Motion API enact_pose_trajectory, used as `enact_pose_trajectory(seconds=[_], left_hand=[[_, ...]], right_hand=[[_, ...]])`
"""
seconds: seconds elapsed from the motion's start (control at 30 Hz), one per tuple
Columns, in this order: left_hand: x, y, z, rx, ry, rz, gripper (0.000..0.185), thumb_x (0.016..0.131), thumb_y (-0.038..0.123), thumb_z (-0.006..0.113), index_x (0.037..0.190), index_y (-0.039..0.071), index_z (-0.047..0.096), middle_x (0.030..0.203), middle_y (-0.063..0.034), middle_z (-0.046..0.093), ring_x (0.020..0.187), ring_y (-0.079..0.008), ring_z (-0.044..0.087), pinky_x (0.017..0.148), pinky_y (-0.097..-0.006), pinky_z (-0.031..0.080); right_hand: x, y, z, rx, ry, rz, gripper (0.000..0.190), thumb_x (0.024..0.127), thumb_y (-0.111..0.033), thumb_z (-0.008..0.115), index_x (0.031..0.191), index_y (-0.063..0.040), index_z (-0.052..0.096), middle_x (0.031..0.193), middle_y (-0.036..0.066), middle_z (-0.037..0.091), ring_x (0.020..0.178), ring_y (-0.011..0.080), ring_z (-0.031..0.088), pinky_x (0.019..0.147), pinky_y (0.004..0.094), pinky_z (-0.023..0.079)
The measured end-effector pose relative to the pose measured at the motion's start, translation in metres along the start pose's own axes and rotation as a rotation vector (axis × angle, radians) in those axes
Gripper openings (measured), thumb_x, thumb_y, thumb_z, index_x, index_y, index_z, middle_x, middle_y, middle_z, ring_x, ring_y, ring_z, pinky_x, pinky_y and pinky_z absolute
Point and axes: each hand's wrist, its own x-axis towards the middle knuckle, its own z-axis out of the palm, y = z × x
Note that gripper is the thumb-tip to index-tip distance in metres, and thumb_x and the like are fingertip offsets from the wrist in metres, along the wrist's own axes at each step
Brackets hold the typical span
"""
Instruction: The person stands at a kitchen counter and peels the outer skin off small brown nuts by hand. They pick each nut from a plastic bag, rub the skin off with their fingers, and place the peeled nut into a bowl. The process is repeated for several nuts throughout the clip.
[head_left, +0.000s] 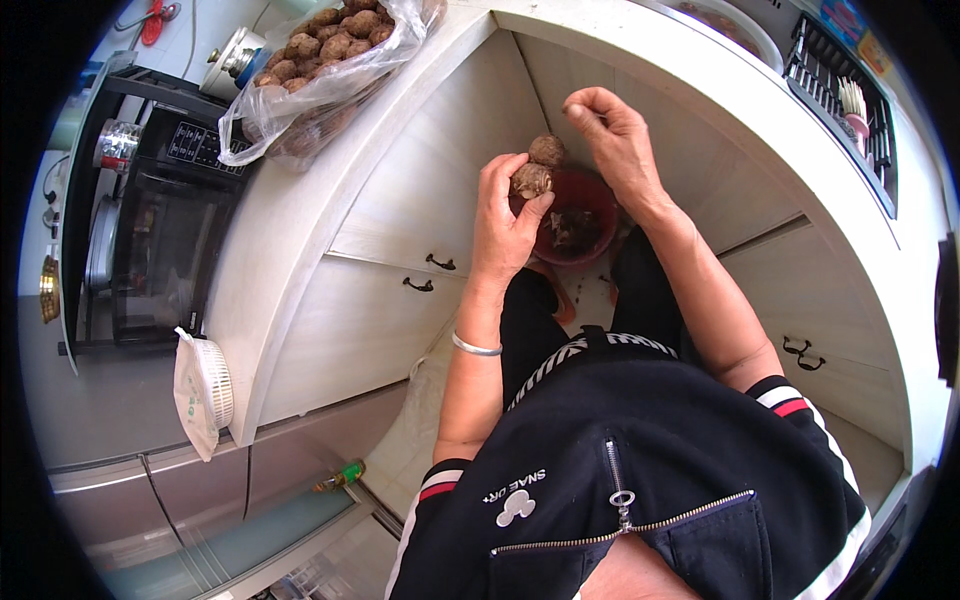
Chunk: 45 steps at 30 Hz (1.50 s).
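My left hand (506, 225) grips a brown, rough-skinned taro corm (532, 181) between thumb and fingers. A second round brown corm (547, 151) sits against its upper end. My right hand (615, 135) is raised to the right of the corms, thumb and index finger bent towards each other; whether a small thing is pinched there, I cannot tell. Beneath both hands, on the floor between my feet, stands a dark red plastic basin (581, 255) with brown scraps (574, 227) in it.
A clear plastic bag (292, 124) full of similar corms lies on the white counter (300, 187), upper left. Farther left is a black microwave oven (161, 247). A black dish rack (877, 157) stands at the upper right. White cabinet doors (382, 322) with dark handles surround the basin.
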Motion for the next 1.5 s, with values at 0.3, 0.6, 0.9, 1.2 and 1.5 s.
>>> enact_pose_trajectory(seconds=[0.3, 0.6, 0.9, 1.2, 1.5], left_hand=[[-0.002, 0.003, -0.002, -0.252, 0.055, -0.086, 0.057, 0.085, 0.015, 0.07, 0.129, 0.001, 0.036, 0.123, -0.0116, 0.047, 0.107, -0.0175, 0.052, 0.094, -0.032, 0.044], [-0.006, 0.013, -0.008, -0.567, -0.029, -0.257, 0.047, 0.086, 0.02, 0.07, 0.119, 0.001, 0.042, 0.107, -0.0075, 0.053, 0.095, -0.0131, 0.053, 0.087, -0.0277, 0.046], [-0.006, 0.004, -0.005, -0.115, -0.03, -0.117, 0.047, 0.078, 0.018, 0.074, 0.114, 0.003, 0.046, 0.11, -0.0118, 0.055, 0.097, -0.0245, 0.057, 0.087, -0.0345, 0.047], [-0.003, 0.019, -0.004, 0.056, -0.022, -0.184, 0.047, 0.074, 0.015, 0.073, 0.111, 0.005, 0.047, 0.109, -0.0135, 0.055, 0.097, -0.0305, 0.057, 0.084, -0.0378, 0.048], [-0.006, 0.016, -0.003, 0.105, -0.002, 0.045, 0.051, 0.074, 0.014, 0.073, 0.116, 0.005, 0.045, 0.121, -0.0142, 0.052, 0.108, -0.0313, 0.054, 0.091, -0.0383, 0.046]], right_hand=[[-0.013, 0.001, -0.009, -0.28, -0.142, -0.223, 0.022, 0.082, -0.013, 0.068, 0.104, -0.013, 0.07, 0.12, 0.013, 0.055, 0.108, 0.0278, 0.053, 0.089, 0.0374, 0.047], [-0.014, -0.015, -0.007, -0.396, -0.357, -0.56, 0.016, 0.075, -0.004, 0.068, 0.091, -0.008, 0.07, 0.116, 0.01, 0.057, 0.115, 0.03, 0.049, 0.093, 0.0402, 0.046], [-0.019, -0.009, 0.007, -0.58, -0.077, -0.581, 0.004, 0.077, -0.006, 0.066, 0.078, -0.003, 0.064, 0.087, 0.007, 0.062, 0.092, 0.0261, 0.056, 0.08, 0.0359, 0.047], [-0.024, -0.021, 0.004, -0.433, -0.295, -0.58, 0.008, 0.073, -0.013, 0.07, 0.074, -0.005, 0.068, 0.087, 0.006, 0.065, 0.093, 0.0282, 0.057, 0.085, 0.0386, 0.047], [-0.012, -0.01, -0.004, -0.561, 0.018, -0.241, 0.018, 0.076, -0.021, 0.071, 0.074, -0.004, 0.067, 0.087, 0.008, 0.066, 0.086, 0.0251, 0.058, 0.079, 0.036, 0.047]])
